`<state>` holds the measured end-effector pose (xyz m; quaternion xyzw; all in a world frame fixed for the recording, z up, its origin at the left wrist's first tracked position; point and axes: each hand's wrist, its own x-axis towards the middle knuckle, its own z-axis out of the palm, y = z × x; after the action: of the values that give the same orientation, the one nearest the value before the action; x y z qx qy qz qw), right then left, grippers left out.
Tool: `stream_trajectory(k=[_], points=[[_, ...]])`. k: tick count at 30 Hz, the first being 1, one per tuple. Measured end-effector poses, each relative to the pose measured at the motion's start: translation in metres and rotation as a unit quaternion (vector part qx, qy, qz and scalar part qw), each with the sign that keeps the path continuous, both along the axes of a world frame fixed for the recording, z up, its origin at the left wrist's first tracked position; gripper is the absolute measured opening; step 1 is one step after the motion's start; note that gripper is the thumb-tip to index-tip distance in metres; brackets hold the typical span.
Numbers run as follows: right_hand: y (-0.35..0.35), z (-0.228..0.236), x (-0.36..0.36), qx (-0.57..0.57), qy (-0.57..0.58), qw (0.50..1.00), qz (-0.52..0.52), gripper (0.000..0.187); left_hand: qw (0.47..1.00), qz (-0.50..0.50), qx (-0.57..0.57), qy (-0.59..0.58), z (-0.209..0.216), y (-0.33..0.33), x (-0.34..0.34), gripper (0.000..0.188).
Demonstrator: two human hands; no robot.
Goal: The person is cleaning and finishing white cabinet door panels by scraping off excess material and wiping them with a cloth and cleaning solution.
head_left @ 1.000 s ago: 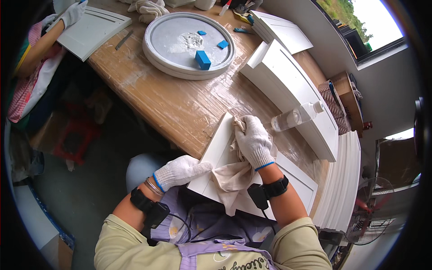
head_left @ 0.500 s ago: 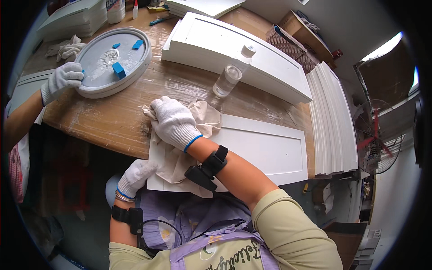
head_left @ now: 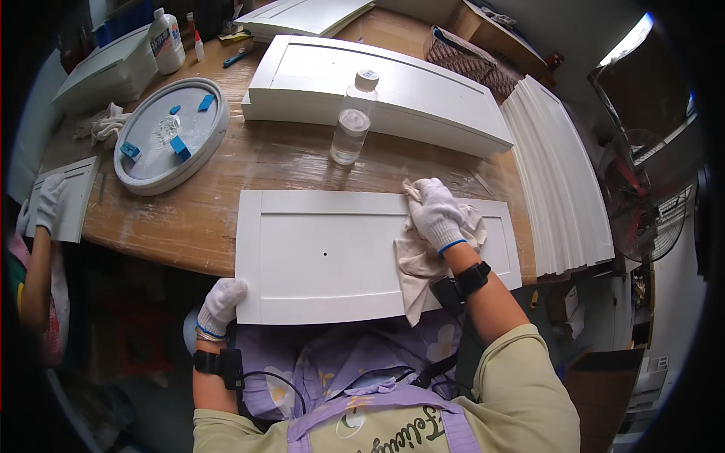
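Note:
A white framed panel (head_left: 332, 226) with a small dark hole lies before me across the table's near edge. My right hand (head_left: 438, 214), in a white knit glove, is closed on a crumpled beige cloth (head_left: 423, 260) and presses it on the panel's right part. The cloth trails down toward the panel's near edge. At the panel's left edge, my gloved left hand (head_left: 222, 303) grips the lower corner, fingers closed round it. Beyond the panel stands a clear bottle (head_left: 351, 132) with a white cap, partly filled with clear liquid.
A stack of white panels (head_left: 377, 79) lies behind the bottle; more panels (head_left: 555, 177) stand at right. At left is a round white lid (head_left: 155, 162) with blue sponge pieces. A co-worker's gloved hand (head_left: 50, 198) rests on another panel. A white bottle (head_left: 166, 45) stands far left.
My right hand has swept the cloth from the panel's left end to its right part. My left hand stays at the left corner. The co-worker's hand has left the lid's sponge for a panel.

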<state>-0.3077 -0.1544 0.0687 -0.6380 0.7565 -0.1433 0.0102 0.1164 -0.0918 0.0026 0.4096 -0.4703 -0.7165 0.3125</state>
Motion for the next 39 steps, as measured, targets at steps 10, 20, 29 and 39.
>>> stream_trajectory(k=[10,20,29,39], points=[[0.010,0.014,-0.036,0.048,0.032,0.998,0.026,0.023,0.979,0.183,-0.084,-0.036,-0.032,0.012,-0.002,0.020],[0.015,0.011,-0.038,0.041,0.074,0.992,0.093,0.028,0.983,0.152,-0.092,-0.035,-0.081,-0.002,0.022,0.035],[0.013,0.019,0.005,0.029,0.113,0.979,0.168,0.025,0.833,0.096,-0.474,-0.267,-0.087,0.000,0.012,0.043],[0.001,0.022,0.024,0.022,0.122,0.977,0.173,0.022,0.722,0.093,-0.577,-0.371,-0.041,0.007,0.007,0.035]])
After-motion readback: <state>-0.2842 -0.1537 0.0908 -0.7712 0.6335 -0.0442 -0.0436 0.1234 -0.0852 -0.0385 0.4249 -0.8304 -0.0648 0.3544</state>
